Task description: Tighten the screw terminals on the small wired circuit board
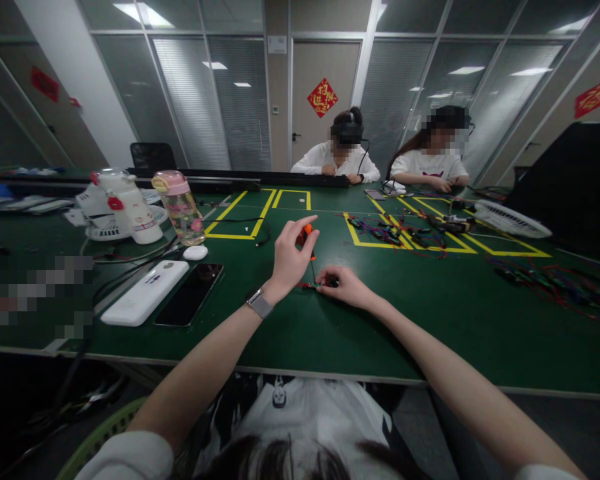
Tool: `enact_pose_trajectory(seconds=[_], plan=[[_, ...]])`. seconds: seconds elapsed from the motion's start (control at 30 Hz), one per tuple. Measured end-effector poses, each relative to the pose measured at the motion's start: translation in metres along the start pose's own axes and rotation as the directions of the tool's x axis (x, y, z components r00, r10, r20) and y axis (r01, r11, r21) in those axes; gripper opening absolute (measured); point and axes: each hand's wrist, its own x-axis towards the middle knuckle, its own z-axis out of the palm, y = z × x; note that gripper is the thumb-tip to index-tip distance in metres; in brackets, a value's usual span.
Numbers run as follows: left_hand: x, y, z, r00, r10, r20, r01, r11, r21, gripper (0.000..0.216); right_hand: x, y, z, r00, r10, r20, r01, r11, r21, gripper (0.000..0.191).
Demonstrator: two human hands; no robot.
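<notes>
My left hand (pixel 289 257) is raised over the green table (pixel 430 313) and is closed round the orange handle of a small screwdriver (pixel 307 237), held upright with its thin shaft pointing down. The tip meets a small connector with red and black wires (pixel 314 285) lying on the table. My right hand (pixel 344 283) rests on the table just right of it, fingers pinched on that connector. A grey watch is on my left wrist.
A white power bank (pixel 146 292), a black phone (pixel 190 294) and a small white case (pixel 195 252) lie at left, behind them two bottles (pixel 179 208). Wire bundles (pixel 405 233) lie in yellow-taped boxes. Two people sit across the table.
</notes>
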Motion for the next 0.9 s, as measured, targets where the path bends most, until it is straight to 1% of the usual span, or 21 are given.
enact_pose_trajectory(seconds=[0.07, 0.13, 0.23, 0.3, 0.37, 0.47, 0.53, 0.67, 0.73, 0.77, 0.9], plan=[[0.0003, 0.0016, -0.0018, 1.000, 0.012, -0.007, -0.011, 0.997, 0.075, 0.024, 0.0000, -0.0004, 0.0001, 1.000, 0.002, -0.003, -0.002, 1.000, -0.003, 0.011], [0.0002, 0.0021, -0.0027, 1.000, 0.005, 0.016, -0.006, 0.997, 0.073, 0.025, 0.0001, -0.0007, 0.0002, 1.000, 0.004, -0.003, -0.004, 1.000, -0.002, 0.011], [-0.0003, 0.0009, -0.0014, 0.997, -0.006, 0.077, 0.010, 0.999, -0.050, 0.033, 0.0003, -0.0010, 0.0002, 1.000, 0.002, 0.000, -0.002, 1.000, 0.003, 0.011], [-0.0004, 0.0001, -0.0003, 0.995, -0.002, 0.104, 0.013, 0.994, -0.109, 0.034, 0.0003, -0.0015, 0.0002, 1.000, -0.002, -0.004, 0.002, 1.000, 0.010, 0.011], [-0.0001, 0.0002, -0.0002, 0.996, 0.024, 0.085, -0.018, 0.997, -0.071, 0.029, 0.0001, -0.0019, 0.0001, 1.000, -0.004, -0.007, 0.004, 1.000, 0.012, 0.010], [0.0003, 0.0012, -0.0018, 0.997, 0.072, 0.015, -0.073, 0.995, 0.062, 0.020, -0.0002, -0.0022, -0.0003, 1.000, 0.002, -0.004, -0.002, 1.000, 0.004, 0.010], [0.0001, 0.0015, -0.0027, 0.998, 0.069, 0.010, -0.070, 0.994, 0.079, 0.020, -0.0004, -0.0019, -0.0004, 1.000, 0.006, -0.002, -0.006, 1.000, 0.001, 0.010], [-0.0009, 0.0006, -0.0015, 0.997, 0.009, 0.081, -0.002, 0.997, -0.082, 0.031, -0.0005, -0.0010, -0.0003, 1.000, -0.003, 0.000, 0.003, 1.000, -0.001, 0.010], [-0.0006, 0.0000, -0.0010, 0.996, -0.003, 0.091, 0.015, 0.992, -0.125, 0.032, -0.0004, -0.0007, -0.0002, 1.000, -0.003, 0.000, 0.003, 1.000, -0.004, 0.010], [-0.0001, -0.0003, -0.0012, 0.997, 0.003, 0.073, 0.005, 0.995, -0.104, 0.029, -0.0004, -0.0006, -0.0003, 1.000, -0.001, 0.000, 0.001, 1.000, -0.006, 0.011], [0.0025, -0.0009, -0.0045, 0.997, 0.067, -0.041, -0.064, 0.994, 0.084, 0.017, -0.0003, -0.0003, -0.0006, 1.000, 0.006, -0.003, -0.006, 1.000, -0.013, 0.011]])
